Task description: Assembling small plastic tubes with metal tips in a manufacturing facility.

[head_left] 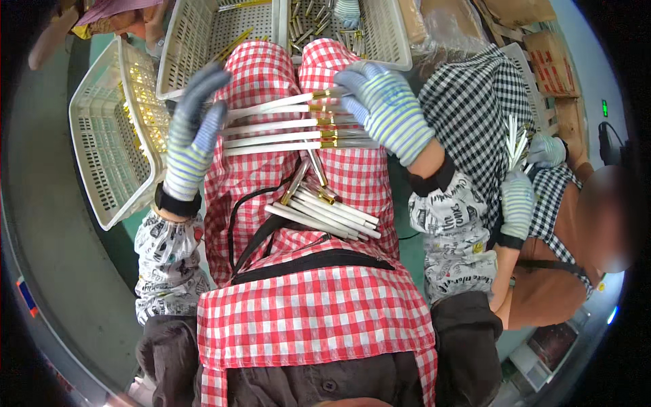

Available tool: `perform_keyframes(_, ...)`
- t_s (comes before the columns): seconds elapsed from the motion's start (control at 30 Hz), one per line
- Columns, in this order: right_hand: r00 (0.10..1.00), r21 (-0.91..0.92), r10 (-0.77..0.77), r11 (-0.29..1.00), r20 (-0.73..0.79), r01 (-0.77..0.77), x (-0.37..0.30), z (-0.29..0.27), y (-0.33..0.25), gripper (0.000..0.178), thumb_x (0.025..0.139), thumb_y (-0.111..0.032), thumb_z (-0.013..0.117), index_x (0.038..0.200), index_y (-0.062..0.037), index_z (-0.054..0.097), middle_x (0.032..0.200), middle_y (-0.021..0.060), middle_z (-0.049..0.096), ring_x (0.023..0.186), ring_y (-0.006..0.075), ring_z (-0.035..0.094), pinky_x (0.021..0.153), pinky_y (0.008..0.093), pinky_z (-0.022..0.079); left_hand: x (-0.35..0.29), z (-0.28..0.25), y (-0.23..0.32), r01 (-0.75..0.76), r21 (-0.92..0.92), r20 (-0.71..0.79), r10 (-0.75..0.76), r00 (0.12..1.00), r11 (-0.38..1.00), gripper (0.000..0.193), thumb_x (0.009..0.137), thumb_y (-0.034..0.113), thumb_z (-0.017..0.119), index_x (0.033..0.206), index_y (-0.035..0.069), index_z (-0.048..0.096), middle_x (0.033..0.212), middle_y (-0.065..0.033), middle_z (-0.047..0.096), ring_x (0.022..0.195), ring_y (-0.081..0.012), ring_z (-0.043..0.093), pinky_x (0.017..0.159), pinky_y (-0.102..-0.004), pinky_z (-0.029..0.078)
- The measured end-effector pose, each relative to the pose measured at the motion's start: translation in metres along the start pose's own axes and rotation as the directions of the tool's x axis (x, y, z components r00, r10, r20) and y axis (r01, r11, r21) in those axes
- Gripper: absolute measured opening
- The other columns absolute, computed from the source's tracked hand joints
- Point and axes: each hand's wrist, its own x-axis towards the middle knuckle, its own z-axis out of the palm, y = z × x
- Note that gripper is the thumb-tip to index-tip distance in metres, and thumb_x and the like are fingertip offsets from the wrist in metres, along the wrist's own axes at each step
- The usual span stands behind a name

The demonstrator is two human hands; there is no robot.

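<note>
Across my thighs lie several white rods [271,136] with gold collars and clear or silvery ends, side by side; they look like brushes. My left hand [191,129], in a striped grey-tipped glove, is beside their white ends with fingers and thumb apart. My right hand [390,105], gloved alike, is at their gold-collared ends. Its thumb and fingers close around the end of the uppermost, slanted rod [288,103]. Closer to me, a loose pile of similar rods [332,214] rests on my red-and-white checked apron [312,298].
A white crate [119,136] with gold pieces stands at left. Two crates ahead hold metal-and-gold parts, one [217,51] left, one [383,41] right, where another gloved hand [347,12] reaches. At right, a co-worker's gloved hand [517,203] holds white rods [515,144]. Cardboard boxes [549,64] stand behind.
</note>
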Motion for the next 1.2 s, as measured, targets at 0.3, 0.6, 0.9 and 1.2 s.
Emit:
perform_keyframes(0.3, 0.983, 0.228, 0.156, 0.965, -0.102, -0.130, -0.050, 0.009, -0.042, 0.052, 0.084, -0.023, 0.065, 0.130, -0.0002, 0.055, 0.133, 0.0200, 0.054, 0.122, 0.0367, 0.053, 0.102, 0.0457, 0.044, 0.000, 0.004, 0.010, -0.171, 0.295, 0.314, 0.074, 0.946, 0.940, 0.026, 0.089, 0.006, 0.055, 0.112, 0.003, 0.067, 0.118, -0.0160, 0.064, 0.108, -0.0320, 0.062, 0.094, -0.0385, 0.048)
perform_keyframes(0.6, 0.980, 0.075, 0.101, 0.993, -0.172, -0.089, -0.046, 0.001, -0.036, 0.047, 0.083, -0.022, 0.065, 0.125, -0.0030, 0.058, 0.130, 0.0184, 0.054, 0.120, 0.0365, 0.053, 0.104, 0.0469, 0.042, 0.010, 0.010, 0.011, -0.223, 0.386, 0.345, 0.084, 0.935, 0.895, 0.026, 0.089, 0.007, 0.060, 0.114, 0.003, 0.067, 0.110, -0.0145, 0.066, 0.099, -0.0311, 0.065, 0.087, -0.0388, 0.052)
perform_keyframes(0.9, 0.943, -0.004, -0.134, 0.990, 0.306, 0.142, -0.088, -0.007, -0.101, 0.033, 0.080, -0.022, 0.069, 0.109, -0.0064, 0.063, 0.086, 0.0051, 0.062, 0.071, 0.0214, 0.062, 0.061, 0.0363, 0.048, 0.003, 0.000, 0.011, -0.194, 0.311, 0.266, 0.111, 0.958, 0.930, 0.026, 0.088, 0.006, 0.061, 0.113, 0.004, 0.068, 0.116, -0.0134, 0.066, 0.105, -0.0322, 0.063, 0.093, -0.0391, 0.050)
perform_keyframes(1.2, 0.996, 0.084, -0.081, 0.993, 0.036, 0.078, -0.078, -0.037, -0.104, 0.020, 0.080, -0.016, 0.067, 0.098, -0.0080, 0.065, 0.078, 0.0062, 0.062, 0.066, 0.0241, 0.062, 0.059, 0.0389, 0.049, -0.009, -0.002, 0.063, -0.274, 0.137, 0.386, 0.204, 0.900, 0.952, 0.031, 0.089, 0.017, 0.062, 0.117, 0.003, 0.066, 0.117, -0.0159, 0.064, 0.108, -0.0323, 0.062, 0.093, -0.0408, 0.049)
